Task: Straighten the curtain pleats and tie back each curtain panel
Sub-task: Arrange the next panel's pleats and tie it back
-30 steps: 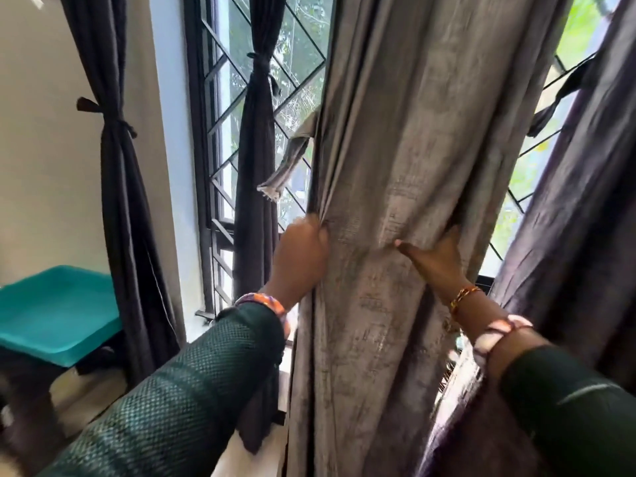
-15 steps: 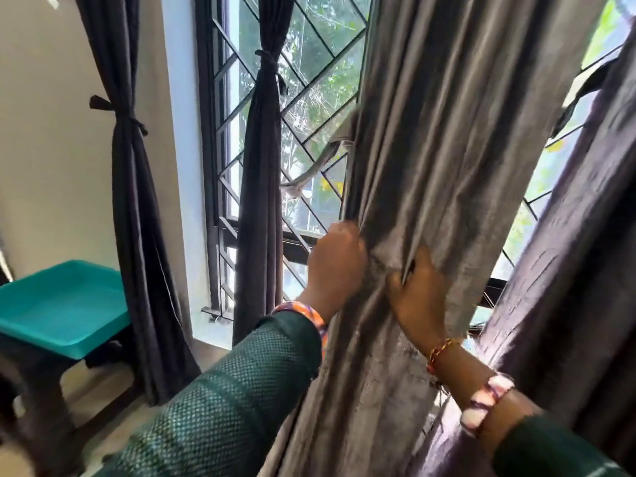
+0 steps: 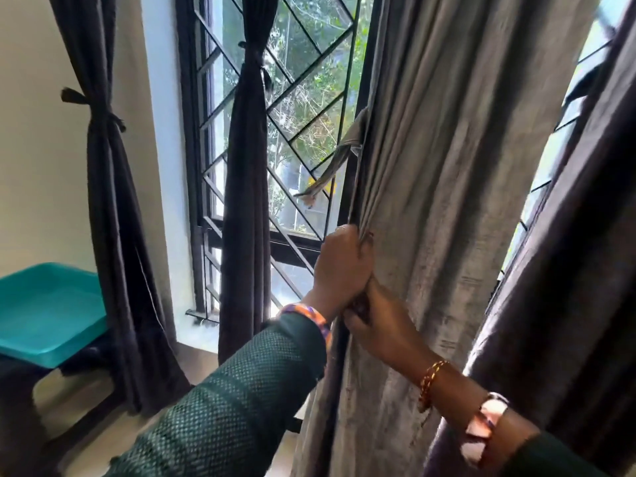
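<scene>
Head cam: left hand (image 3: 346, 266) is clenched on the grey curtain panel (image 3: 457, 235) by its left edge, right hand (image 3: 382, 332) gripping just below; tie-back strip (image 3: 339, 160) dangles loose above; let go early and I reckon those gathered pleats fan out.

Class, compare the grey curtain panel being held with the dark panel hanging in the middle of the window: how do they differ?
The grey panel is pale; the dark middle panel is near black. The grey panel hangs loose, gathered only by the left hand and right hand, its tie strip dangling; the dark panel is already tied. Both hang at the grilled window.
</scene>
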